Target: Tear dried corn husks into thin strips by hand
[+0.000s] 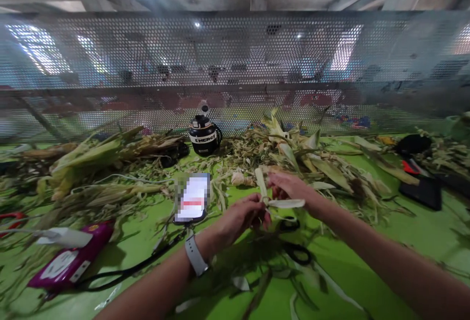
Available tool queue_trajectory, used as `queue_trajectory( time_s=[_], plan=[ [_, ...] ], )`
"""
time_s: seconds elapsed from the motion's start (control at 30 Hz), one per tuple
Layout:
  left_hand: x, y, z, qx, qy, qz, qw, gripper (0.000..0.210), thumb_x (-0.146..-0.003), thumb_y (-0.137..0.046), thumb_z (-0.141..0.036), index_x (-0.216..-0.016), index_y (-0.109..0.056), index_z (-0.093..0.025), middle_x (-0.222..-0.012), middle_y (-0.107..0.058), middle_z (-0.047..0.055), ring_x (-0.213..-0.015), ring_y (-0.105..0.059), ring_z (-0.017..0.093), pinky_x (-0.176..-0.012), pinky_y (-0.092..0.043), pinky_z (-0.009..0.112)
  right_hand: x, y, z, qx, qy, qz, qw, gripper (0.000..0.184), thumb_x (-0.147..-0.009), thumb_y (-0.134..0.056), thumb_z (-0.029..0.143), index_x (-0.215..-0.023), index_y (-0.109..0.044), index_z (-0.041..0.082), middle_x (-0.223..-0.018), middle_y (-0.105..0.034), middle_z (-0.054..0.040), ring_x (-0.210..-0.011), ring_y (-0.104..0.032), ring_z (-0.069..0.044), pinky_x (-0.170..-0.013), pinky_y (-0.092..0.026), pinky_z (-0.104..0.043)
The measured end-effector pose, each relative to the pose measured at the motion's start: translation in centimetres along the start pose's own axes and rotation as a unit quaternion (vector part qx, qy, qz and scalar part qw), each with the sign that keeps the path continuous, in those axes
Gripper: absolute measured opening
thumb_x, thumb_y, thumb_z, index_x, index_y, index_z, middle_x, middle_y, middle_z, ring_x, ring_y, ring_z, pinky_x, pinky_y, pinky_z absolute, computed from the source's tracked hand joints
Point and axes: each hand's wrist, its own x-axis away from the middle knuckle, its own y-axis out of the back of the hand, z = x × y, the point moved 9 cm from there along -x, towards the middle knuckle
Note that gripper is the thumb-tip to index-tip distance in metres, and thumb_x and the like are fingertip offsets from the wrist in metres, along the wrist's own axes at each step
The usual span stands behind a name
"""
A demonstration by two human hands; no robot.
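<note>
Between my hands are pale corn husk strips point(261, 183), crossed at one point with one piece upright and another sticking out to the right. My left hand point(247, 213) pinches them near the crossing and wears a watch with a light band point(196, 255). My right hand point(288, 185) is just right of the upright piece, its fingers curled; what lies inside them is hidden. Below the hands, a pair of scissors with black handles point(298, 254) lies on the green table point(352, 281) among loose husk strips point(262, 285).
A phone with a lit screen point(193, 197) lies left of my hands. Further left is a purple power bank point(73, 256) with a white plug and cables. Husk piles point(91, 158) and a black bottle point(204, 136) stand before a perforated metal screen point(235, 65). A dark flat device point(420, 192) lies right.
</note>
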Motion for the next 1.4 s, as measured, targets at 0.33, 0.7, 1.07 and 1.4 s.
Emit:
queue_trajectory(
  time_s=[0.33,0.7,1.07,1.4],
  plan=[
    [-0.1,2.6,-1.1,-0.020,-0.052,-0.121,0.991,0.025,-0.074,-0.060,-0.040,-0.072,-0.055,-0.016,-0.056,-0.045,-0.006,-0.048,-0.036,0.006,-0.047,-0.024,0.020,0.9,-1.1,0.9,0.109,0.085,0.095,0.986,0.027,-0.079,-0.055,0.042,-0.072,-0.053,0.017,-0.061,-0.053,0.0028,-0.054,-0.049,-0.011,-0.053,-0.038,-0.022],
    [0.0,2.1,-2.3,-0.149,-0.074,-0.127,0.978,0.044,-0.068,-0.063,-0.057,-0.062,-0.048,-0.017,-0.047,-0.037,-0.008,-0.042,-0.027,0.005,-0.044,-0.016,0.023,0.9,0.2,2.7,0.313,0.186,-0.062,0.929,0.024,-0.090,-0.042,0.033,-0.071,-0.047,0.020,-0.057,-0.053,0.0021,-0.054,-0.049,-0.013,-0.055,-0.036,-0.024],
    [0.5,3.3,-2.9,-0.006,-0.153,-0.180,0.972,0.026,-0.077,-0.061,-0.044,-0.079,-0.055,-0.019,-0.089,-0.069,0.005,-0.089,-0.061,0.017,-0.076,-0.041,0.026,5.8,1.9,7.6,0.355,0.355,-0.263,0.824,0.021,-0.089,-0.046,0.030,-0.074,-0.055,0.018,-0.069,-0.057,-0.0038,-0.069,-0.052,-0.017,-0.066,-0.039,-0.027],
    [1.0,3.0,-3.1,-0.024,-0.167,-0.208,0.964,0.021,-0.077,-0.062,-0.037,-0.085,-0.056,-0.018,-0.102,-0.068,0.005,-0.097,-0.059,0.017,-0.083,-0.042,0.027,1.7,-4.6,0.9,0.196,0.165,0.024,0.966,0.030,-0.089,-0.042,0.034,-0.068,-0.054,0.017,-0.064,-0.058,-0.0009,-0.061,-0.053,-0.014,-0.059,-0.040,-0.025]
  ],
)
